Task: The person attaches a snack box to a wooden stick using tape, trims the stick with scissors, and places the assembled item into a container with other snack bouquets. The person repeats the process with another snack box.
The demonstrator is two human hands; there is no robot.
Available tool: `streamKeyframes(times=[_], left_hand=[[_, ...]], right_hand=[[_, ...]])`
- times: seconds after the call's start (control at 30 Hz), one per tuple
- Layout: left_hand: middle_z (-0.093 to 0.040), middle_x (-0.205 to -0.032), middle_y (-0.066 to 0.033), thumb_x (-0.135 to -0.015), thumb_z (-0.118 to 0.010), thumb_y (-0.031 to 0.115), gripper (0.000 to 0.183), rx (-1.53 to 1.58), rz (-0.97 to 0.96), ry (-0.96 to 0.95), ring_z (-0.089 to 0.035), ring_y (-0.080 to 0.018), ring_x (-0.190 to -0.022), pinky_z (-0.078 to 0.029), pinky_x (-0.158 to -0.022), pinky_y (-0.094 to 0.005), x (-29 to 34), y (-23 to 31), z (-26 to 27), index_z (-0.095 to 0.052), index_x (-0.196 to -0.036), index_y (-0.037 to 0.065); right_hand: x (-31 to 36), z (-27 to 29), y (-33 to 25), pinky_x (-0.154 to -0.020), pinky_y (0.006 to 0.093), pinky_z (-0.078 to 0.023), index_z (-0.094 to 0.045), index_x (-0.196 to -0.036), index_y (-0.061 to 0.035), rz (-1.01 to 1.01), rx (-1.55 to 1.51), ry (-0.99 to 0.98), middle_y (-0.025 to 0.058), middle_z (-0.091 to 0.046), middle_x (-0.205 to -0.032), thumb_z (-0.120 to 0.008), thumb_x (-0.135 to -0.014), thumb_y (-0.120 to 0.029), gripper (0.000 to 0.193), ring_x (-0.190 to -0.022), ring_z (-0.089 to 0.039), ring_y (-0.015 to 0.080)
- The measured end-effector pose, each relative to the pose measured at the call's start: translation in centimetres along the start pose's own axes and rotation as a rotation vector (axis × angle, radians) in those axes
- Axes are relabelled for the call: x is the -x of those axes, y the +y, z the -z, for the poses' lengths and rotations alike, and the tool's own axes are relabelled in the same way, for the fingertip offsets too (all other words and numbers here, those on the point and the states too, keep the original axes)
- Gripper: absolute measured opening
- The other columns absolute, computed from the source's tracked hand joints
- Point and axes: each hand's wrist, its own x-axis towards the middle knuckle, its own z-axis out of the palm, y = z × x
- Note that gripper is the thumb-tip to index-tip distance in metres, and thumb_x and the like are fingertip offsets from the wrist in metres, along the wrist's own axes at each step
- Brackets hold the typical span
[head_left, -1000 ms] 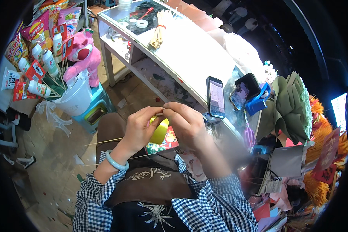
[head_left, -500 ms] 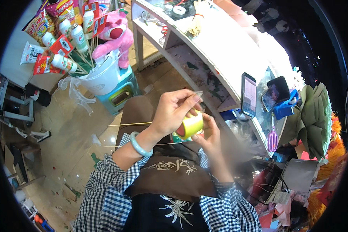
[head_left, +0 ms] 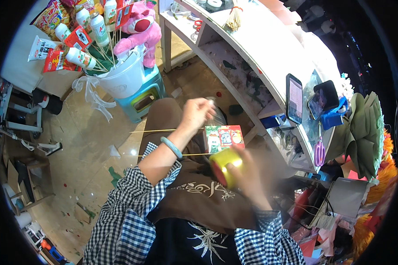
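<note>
On my lap rests a small red, white and green box (head_left: 225,138), with two thin wooden sticks (head_left: 157,131) stretching out to its left. My right hand (head_left: 247,170), smeared by motion, is wrapped round a yellow-green roll of tape (head_left: 225,167) just below the box. Above the box, my left hand (head_left: 197,115) is closed in a pinch at its fingertips. A clear strip of tape (head_left: 216,115) shows faintly beside those fingers and runs down toward the box; its lower course is hard to make out.
At the far left a white bucket (head_left: 121,81) of snack packs, bottles and a pink plush bear (head_left: 141,33) stands on a blue stool (head_left: 139,106). On the curved white counter are two phones (head_left: 294,99). Purple scissors (head_left: 319,150) hang at its near end.
My hands have moved apart: the right brought the tape roll down toward me, the left went slightly left. The box on my lap, mostly hidden before, now shows.
</note>
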Motion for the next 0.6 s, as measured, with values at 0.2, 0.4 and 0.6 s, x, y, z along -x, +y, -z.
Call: streamKeyframes(times=[0.2, 0.4, 0.6], left_hand=[[-0.061, -0.068, -0.0007, -0.096, -0.055, 0.021, 0.023, -0.2, -0.02, 0.111, -0.051, -0.0056, -0.054, -0.039, -0.049, -0.02, -2.9, 0.2, 7.2, -0.065, -0.085, 0.003], [-0.062, -0.069, -0.0006, -0.095, -0.057, 0.021, 0.022, -0.022, -0.005, -0.087, -0.05, -0.0034, -0.051, -0.037, -0.046, -0.017, -0.4, 3.4, 4.0, -0.066, -0.09, 0.002], [-0.065, -0.071, -0.003, -0.096, -0.056, 0.02, 0.023, 0.104, -0.149, -0.202, -0.049, -0.0019, -0.048, -0.034, -0.041, -0.0146, 1.6, 8.3, 2.3, -0.065, -0.094, -0.001]], right_hand=[[3.2, -1.0, 1.1, -0.09, 0.0257, -0.044, -0.047, -0.132, -0.0008, 0.005, -0.17, 0.0, 0.0084, -0.059, -0.116, -0.065, -0.089, -0.009, 0.047, -0.105, -0.055, 0.0128], [3.1, 1.1, 1.6, -0.086, 0.0246, -0.046, -0.052, -0.126, 0.0028, 0.062, -0.208, 0.232, 0.0098, -0.063, -0.108, -0.06, -0.088, -0.003, 0.039, -0.097, -0.059, 0.0122], [7.3, 12.7, 0.0, -0.076, 0.0215, -0.048, -0.053, -0.121, 0.0061, 0.372, -0.124, 0.758, 0.0101, -0.066, -0.097, -0.059, -0.089, -0.006, 0.035, -0.085, -0.062, 0.0106]])
